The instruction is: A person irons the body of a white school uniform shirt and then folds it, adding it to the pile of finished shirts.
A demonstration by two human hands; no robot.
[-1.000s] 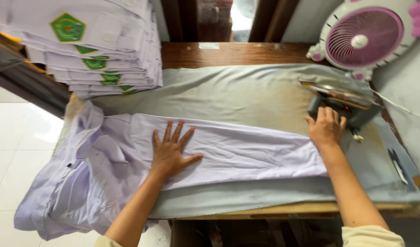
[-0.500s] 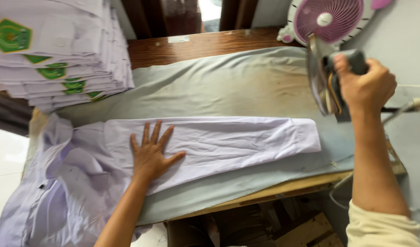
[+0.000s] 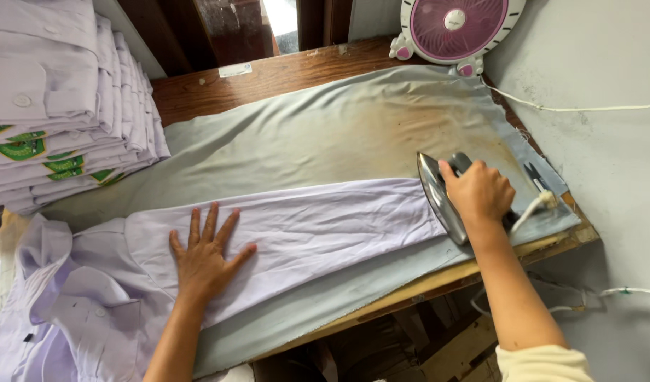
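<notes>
Two bare hands work at a wooden table [image 3: 198, 88] draped with a grey, scorch-stained cloth [image 3: 325, 134]; the left hand [image 3: 206, 258] lies flat with its fingers spread on a pale lilac shirt sleeve [image 3: 318, 223], pinning it rather than gripping it; the right hand [image 3: 478, 192] is wrapped tight around the handle of an iron [image 3: 438, 198], fingers closed over the grip.

The sleeve stretches left to right along the near half of the cloth, its cuff end just beside the iron; the rest of the shirt [image 3: 70, 304] bunches at the near left and hangs over the table's edge. It looks thin, soft and light, likely to slide or wrinkle on the smooth cloth, so a flat palm near the shoulder end seems the sound way to hold it; pinching would only crease it. Faint folds run along its length; the colour is even and plain.

The iron is tilted up on its side at the sleeve's right end, its shiny soleplate facing left; it looks heavy and probably hot, so only the handle is safe to grasp; its white cord [image 3: 534, 205] trails to the right.

Folded lilac shirts [image 3: 63, 106] with green badges are stacked at the far left; a pink fan [image 3: 456, 28] stands at the far right.
</notes>
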